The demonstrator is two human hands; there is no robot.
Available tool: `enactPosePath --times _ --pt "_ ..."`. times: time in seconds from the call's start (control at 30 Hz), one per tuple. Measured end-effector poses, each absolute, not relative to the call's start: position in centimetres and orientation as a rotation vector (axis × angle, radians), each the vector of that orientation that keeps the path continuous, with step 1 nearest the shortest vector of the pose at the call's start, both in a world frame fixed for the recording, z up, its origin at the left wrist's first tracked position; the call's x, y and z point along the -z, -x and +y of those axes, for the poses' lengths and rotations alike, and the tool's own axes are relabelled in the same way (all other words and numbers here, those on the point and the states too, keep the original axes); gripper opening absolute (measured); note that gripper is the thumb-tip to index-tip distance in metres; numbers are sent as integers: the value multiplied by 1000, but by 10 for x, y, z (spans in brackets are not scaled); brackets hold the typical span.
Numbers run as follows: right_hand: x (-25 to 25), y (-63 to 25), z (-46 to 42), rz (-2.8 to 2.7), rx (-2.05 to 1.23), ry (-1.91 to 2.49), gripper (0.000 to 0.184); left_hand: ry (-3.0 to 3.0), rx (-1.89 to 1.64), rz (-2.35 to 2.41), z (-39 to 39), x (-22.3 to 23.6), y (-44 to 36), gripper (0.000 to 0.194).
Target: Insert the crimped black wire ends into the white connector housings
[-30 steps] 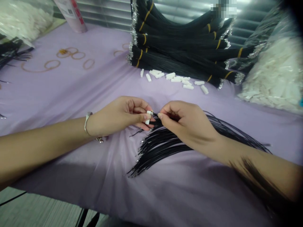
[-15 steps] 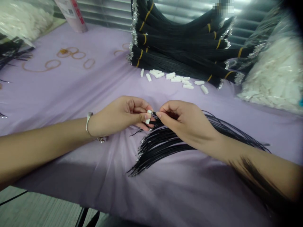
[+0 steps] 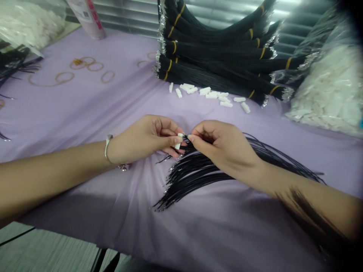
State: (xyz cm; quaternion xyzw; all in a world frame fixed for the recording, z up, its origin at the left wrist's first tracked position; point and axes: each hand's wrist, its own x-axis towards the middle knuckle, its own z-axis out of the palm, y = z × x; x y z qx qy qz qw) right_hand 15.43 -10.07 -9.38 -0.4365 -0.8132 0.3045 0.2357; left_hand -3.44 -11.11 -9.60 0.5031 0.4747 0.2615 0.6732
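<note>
My left hand pinches a small white plastic connector between thumb and fingers. My right hand is closed in a pinch on the end of a thin black wire, whose tip meets the connector. Under both hands a loose fan of black wires with metal tips lies on the lilac cloth. A bracelet sits on my left wrist.
Several loose white connectors lie beyond my hands. Behind them is a stack of black wire bundles tied with yellow bands. A bag of white parts stands at right. Rubber bands and a pink tube are at back left.
None of note: both hands stay together at the connector, with only slight finger shifts.
</note>
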Motion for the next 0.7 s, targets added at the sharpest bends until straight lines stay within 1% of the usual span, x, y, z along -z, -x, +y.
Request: enactPosePath --times 0.23,0.6,0.7 --pt "98 -152 -101 -2187 -847 1172 16 -1116 -591 1077 -112 96 35 19" --pt "100 -148 -100 -2184 -856 1095 16 -1096 -581 1079 -113 94 33 18" --pt "100 -148 -99 -2175 -900 1106 15 -1083 -570 1094 -112 94 33 19"
